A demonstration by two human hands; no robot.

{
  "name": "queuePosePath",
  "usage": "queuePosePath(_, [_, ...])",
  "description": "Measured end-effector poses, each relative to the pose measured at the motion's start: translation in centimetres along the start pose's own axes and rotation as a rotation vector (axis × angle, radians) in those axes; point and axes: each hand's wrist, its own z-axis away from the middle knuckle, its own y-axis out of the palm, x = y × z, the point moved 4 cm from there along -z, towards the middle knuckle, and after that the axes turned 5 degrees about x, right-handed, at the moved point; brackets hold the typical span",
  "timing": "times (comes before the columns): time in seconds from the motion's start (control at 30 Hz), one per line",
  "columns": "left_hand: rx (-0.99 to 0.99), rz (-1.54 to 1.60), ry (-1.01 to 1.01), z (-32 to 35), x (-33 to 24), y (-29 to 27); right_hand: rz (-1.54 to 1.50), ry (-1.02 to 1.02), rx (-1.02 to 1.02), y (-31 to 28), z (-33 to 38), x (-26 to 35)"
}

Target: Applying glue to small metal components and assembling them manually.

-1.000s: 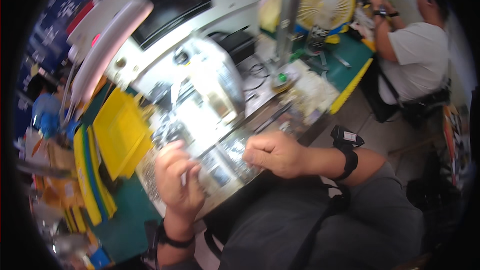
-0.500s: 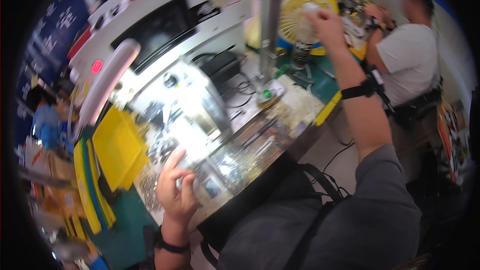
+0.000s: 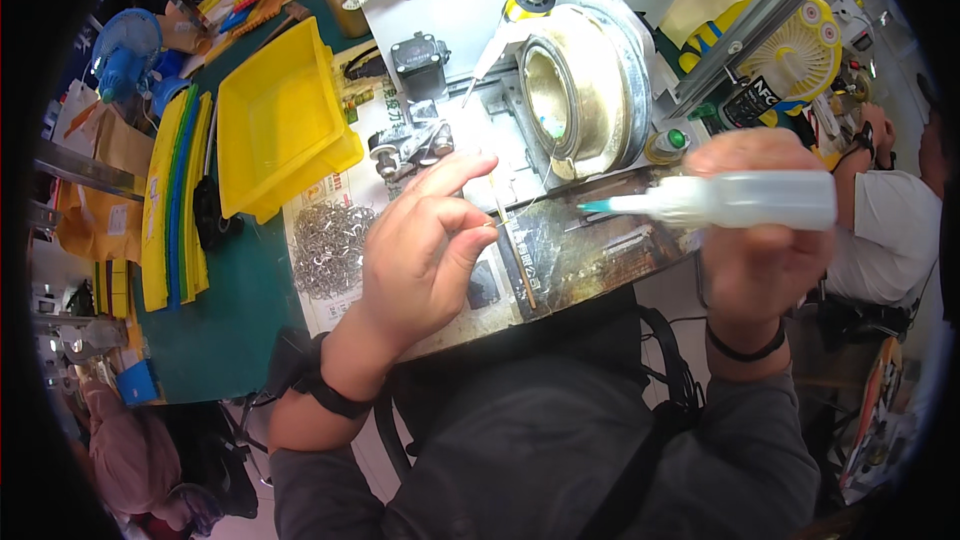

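Note:
My left hand (image 3: 420, 250) is over the front of the bench, its thumb and forefinger pinched on a tiny thin piece too small to name. Close to the right, my right hand (image 3: 760, 275) grips a translucent white squeeze bottle (image 3: 770, 198). The bottle lies nearly level, its teal-tipped nozzle pointing left toward the pinched fingers, with a gap between. Blur softens the right hand. Beside the left hand lies a pile of small bent metal pieces (image 3: 328, 245). Behind both hands stands a machine with a round metal ring (image 3: 553, 100).
A yellow tray (image 3: 280, 130) stands left of the metal pile on the green mat (image 3: 240, 310). A green-capped jar (image 3: 668, 143) and a dark can (image 3: 745, 105) stand behind the right hand. A yellow fan (image 3: 805, 45) and a seated co-worker (image 3: 885, 230) are at the right.
My right hand has come from beside the fan to the front of the bench, now with the squeeze bottle. The view has swung, showing the machine's ring more squarely. My left hand stays above the bench.

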Motion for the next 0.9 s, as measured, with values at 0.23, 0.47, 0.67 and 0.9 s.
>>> queuePosePath(0.23, [0.001, -0.015, 0.005, -0.1, -0.1, 0.0, -0.042, 0.149, 0.076, 3.3, -0.9, -0.8])
queuePosePath(0.47, [-0.001, -0.011, 0.007, -0.2, -0.1, 0.1, -0.102, 0.193, 0.085, 3.8, -1.1, -0.9])
queuePosePath(0.67, [-0.007, -0.017, 0.010, -0.3, -0.2, 0.0, -0.099, 0.156, 0.131, 3.8, -1.3, -0.8])
queuePosePath(0.9, [0.004, -0.013, 0.008, -0.3, -0.2, 0.0, -0.062, 0.140, 0.158, 3.7, -1.5, -0.7])
